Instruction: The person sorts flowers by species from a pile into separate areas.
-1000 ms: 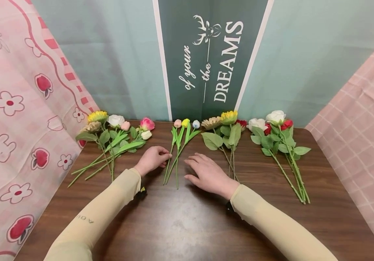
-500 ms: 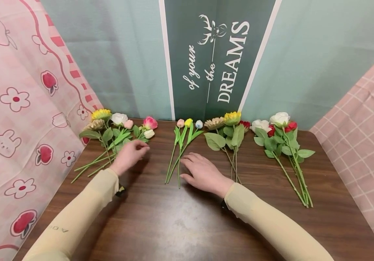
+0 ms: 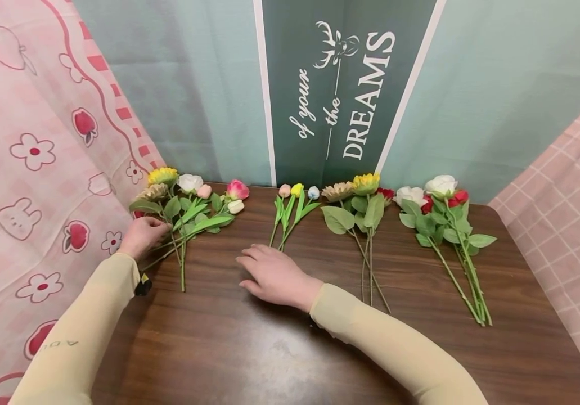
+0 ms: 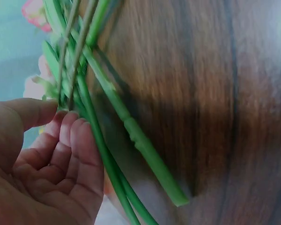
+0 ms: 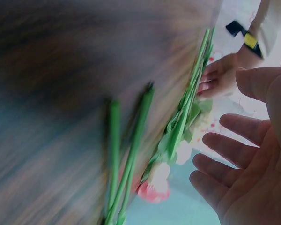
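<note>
My left hand (image 3: 144, 236) is at the left bunch of artificial flowers, below a yellow sunflower (image 3: 163, 175) and a beige flower (image 3: 152, 193). In the left wrist view, its thumb and fingertips pinch two thin brownish flower stems (image 4: 77, 51); thicker green stems (image 4: 152, 161) lie beside them on the wood. Over the lower stems of three tulips, pink, yellow (image 3: 297, 190) and blue, hovers my right hand (image 3: 277, 275), fingers straight and spread, holding nothing. It hides those stem ends in the head view; in the right wrist view the green stems (image 5: 136, 126) show.
Right of the tulips lie a beige flower, another sunflower (image 3: 367, 183) and a red flower. White roses (image 3: 441, 185) and red roses lie farther right on the brown table (image 3: 269, 360). Curtains hang at the back and both sides.
My left hand has left the tulip stems and moved left to the left bunch, where it now pinches stems. My right hand has shifted left, over the tulip stems.
</note>
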The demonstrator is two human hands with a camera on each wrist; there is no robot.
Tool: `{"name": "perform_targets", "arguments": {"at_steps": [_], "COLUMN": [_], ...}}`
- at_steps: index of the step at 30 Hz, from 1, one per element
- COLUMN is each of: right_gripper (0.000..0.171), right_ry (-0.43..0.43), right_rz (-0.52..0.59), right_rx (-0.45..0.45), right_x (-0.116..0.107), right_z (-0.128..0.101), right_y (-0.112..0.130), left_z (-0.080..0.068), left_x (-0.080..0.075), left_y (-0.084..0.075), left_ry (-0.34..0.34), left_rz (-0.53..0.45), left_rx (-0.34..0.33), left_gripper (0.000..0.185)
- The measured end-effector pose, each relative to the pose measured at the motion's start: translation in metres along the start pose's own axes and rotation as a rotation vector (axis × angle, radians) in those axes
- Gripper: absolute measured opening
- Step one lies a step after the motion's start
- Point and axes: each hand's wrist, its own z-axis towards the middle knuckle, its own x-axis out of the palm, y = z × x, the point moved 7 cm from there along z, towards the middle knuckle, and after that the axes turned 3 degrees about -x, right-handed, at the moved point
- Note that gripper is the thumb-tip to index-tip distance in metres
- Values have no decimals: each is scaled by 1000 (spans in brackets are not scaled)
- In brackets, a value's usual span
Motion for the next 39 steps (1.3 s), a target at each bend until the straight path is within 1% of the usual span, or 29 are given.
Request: {"name": "perform_targets", "arguments": {"at_steps": [1,3,5,8,10,12,14,18,22,24,25,29,32,33,35,37,39], "right_gripper": [54,54,53,52,51,51,50,50,50,49,49,48,48,47,45,42,37], "right_ry": [-1,-3,-4,-2,-1,-6,-12,-24,-29,-36,-43,-80,-123,-143,-194,-252,-320], "right_rz": [-2,-11,-23,-37,-31,-27,-24,-23,13,38,49,100,141,160,202,242,305], "right_rx": [-9,-25,-39,-47,-48,-49,-47,-28,1,14,20,66,119,138,179,229,287], "right_x": [1,2,5,8,9,10,10,8,7,5,5,1,-2,-4,-8,-14,-19], "right_z": [2,5,6,6,5,3,1,-5,-11,-16,-19,-36,-52,-57,-67,-77,-87], "right_y": [5,12,17,20,20,19,16,7,-3,-8,-11,-27,-44,-50,-63,-76,-90], "left_z": [1,3,6,10,12,14,15,15,14,13,11,4,-3,-5,-10,-15,-21], "left_x": [1,3,4,4,5,5,6,6,6,6,6,5,12,17,29,46,66], "left_y": [3,7,10,10,12,14,15,13,7,1,-2,-21,-39,-46,-60,-76,-94], "left_ry": [26,56,70,81,93,103,109,120,123,117,109,58,38,41,68,103,140], "left_rz": [-27,-66,-69,-43,-58,-111,-188,-326,-400,-428,-426,-385,-370,-373,-391,-397,-405], "left_rx": [-24,-65,-83,-95,-109,-126,-136,-133,-130,-120,-110,-58,-7,7,35,61,107], "left_gripper": [41,44,45,45,45,45,46,47,43,41,40,43,47,48,48,46,43]}}
